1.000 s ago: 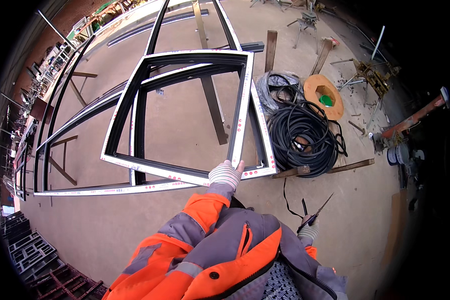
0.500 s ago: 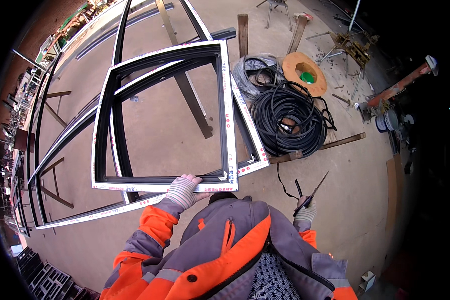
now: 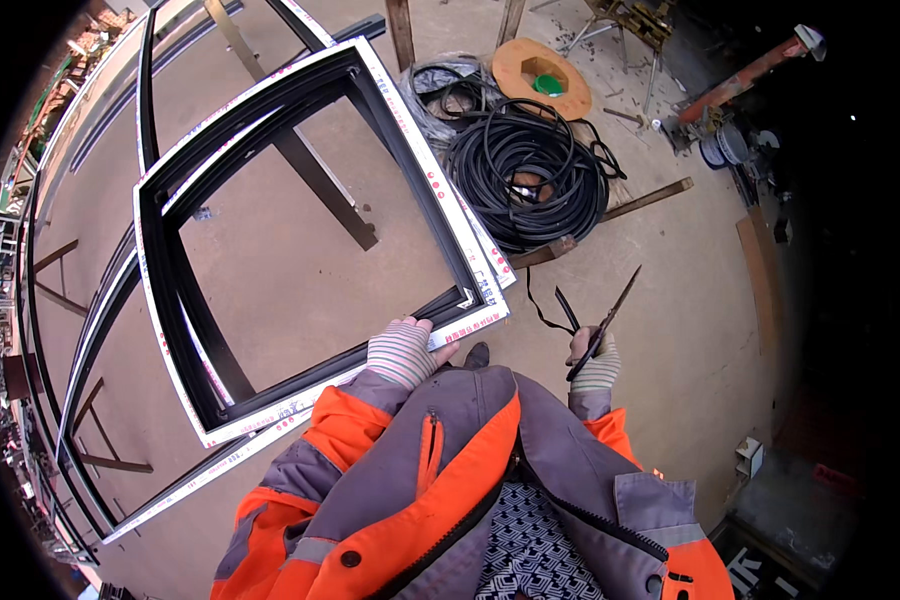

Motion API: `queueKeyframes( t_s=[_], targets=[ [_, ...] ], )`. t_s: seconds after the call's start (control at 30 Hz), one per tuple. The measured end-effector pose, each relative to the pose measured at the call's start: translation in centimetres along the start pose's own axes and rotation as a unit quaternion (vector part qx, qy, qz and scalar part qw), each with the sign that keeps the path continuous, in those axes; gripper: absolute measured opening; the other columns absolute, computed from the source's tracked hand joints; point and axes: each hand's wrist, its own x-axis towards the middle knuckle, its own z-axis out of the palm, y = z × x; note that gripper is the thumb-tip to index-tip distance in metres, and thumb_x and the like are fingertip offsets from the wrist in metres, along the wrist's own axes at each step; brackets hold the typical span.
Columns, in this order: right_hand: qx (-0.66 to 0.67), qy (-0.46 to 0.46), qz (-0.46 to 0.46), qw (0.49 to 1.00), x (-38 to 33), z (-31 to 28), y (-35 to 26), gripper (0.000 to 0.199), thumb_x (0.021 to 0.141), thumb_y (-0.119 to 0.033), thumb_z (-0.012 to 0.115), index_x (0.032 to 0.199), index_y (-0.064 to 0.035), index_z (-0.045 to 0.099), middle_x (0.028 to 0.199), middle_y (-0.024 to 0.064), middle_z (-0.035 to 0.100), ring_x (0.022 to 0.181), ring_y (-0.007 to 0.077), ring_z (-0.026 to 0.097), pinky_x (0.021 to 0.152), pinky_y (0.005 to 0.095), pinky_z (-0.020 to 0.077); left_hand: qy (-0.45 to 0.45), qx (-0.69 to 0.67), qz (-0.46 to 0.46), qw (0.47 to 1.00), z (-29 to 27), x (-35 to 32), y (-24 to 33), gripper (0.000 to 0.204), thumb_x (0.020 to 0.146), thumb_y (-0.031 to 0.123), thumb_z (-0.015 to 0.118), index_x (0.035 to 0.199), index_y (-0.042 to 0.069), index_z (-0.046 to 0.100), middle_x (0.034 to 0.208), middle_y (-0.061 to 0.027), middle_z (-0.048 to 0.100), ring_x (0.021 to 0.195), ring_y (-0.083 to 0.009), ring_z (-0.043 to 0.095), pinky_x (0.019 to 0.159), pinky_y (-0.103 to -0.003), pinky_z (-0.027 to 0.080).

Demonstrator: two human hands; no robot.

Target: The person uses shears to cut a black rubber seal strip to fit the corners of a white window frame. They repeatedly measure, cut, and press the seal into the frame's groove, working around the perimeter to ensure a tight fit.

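Note:
My left hand (image 3: 405,352), in a striped fingerless glove, is closed over the near bar of a black-and-white window frame (image 3: 365,180) close to its near right corner. This frame lies over larger frames of the same kind. Out to the right, my right hand (image 3: 592,362), gloved alike, is closed round what looks like a pair of scissors (image 3: 618,305), its long dark blade pointing away from me. A thin black rubber strip (image 3: 533,298) hangs beside the same hand; whether the fingers also hold it is hidden.
Beyond the frame's right side lies a big coil of black rubber strip (image 3: 525,190). A round orange-brown board (image 3: 515,72) with a green roll in its middle sits behind it. Wooden stand legs (image 3: 660,200) stick out nearby. A red post (image 3: 750,80) leans at the far right.
My view has turned, so the frame appears tilted and further left. My left hand still grips its near bar. The right hand with the scissors appears higher and slightly further left.

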Motion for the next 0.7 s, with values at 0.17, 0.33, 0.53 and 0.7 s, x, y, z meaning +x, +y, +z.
queueKeyframes(
  t_s=[0.17, 0.33, 0.53, 0.7],
  targets=[
    [0.034, -0.017, -0.020, 0.999, -2.1, 1.9, -4.4, 0.018, 0.095, -0.022, 0.068, 0.094, -0.0058, 0.059, 0.069, -0.0025, 0.056, 0.055, 0.0042, 0.050, 0.049, 0.0221, 0.0413, 0.167, -0.103, 0.123, 0.973, -0.6, -0.3, 2.1, 0.040, 0.088, 0.039, 0.068, 0.109, 0.005, 0.070, 0.102, -0.0154, 0.069, 0.098, -0.0333, 0.066, 0.086, -0.041, 0.053],
    [0.043, -0.035, -0.014, 0.998, -4.8, 3.1, -8.4, 0.019, 0.096, -0.022, 0.066, 0.098, -0.0044, 0.059, 0.073, 0.0020, 0.061, 0.054, 0.0065, 0.053, 0.051, 0.0223, 0.0441, 0.072, -0.303, 0.208, 0.927, -4.1, -0.6, 6.0, 0.028, 0.093, 0.026, 0.066, 0.112, 0.006, 0.072, 0.101, -0.0124, 0.070, 0.094, -0.0254, 0.067, 0.082, -0.035, 0.053],
    [0.027, -0.077, -0.032, 0.996, -6.7, 4.0, -9.1, 0.019, 0.095, -0.021, 0.068, 0.097, -0.0039, 0.061, 0.076, -0.0014, 0.059, 0.065, 0.0040, 0.052, 0.058, 0.0219, 0.0440, -0.083, -0.496, 0.153, 0.851, -5.1, 0.8, 8.9, 0.033, 0.101, 0.027, 0.059, 0.120, 0.000, 0.068, 0.098, -0.0037, 0.068, 0.092, -0.0088, 0.058, 0.083, -0.024, 0.047],
    [0.026, -0.068, -0.025, 0.997, -7.4, 4.1, -10.2, 0.015, 0.094, -0.016, 0.068, 0.100, -0.0031, 0.062, 0.072, -0.0044, 0.055, 0.065, 0.0017, 0.048, 0.057, 0.0212, 0.0413, -0.103, -0.523, 0.181, 0.827, -5.8, 1.0, 9.4, 0.034, 0.103, 0.028, 0.056, 0.116, -0.001, 0.068, 0.100, -0.0055, 0.070, 0.094, -0.0108, 0.061, 0.085, -0.026, 0.048]
  ],
)
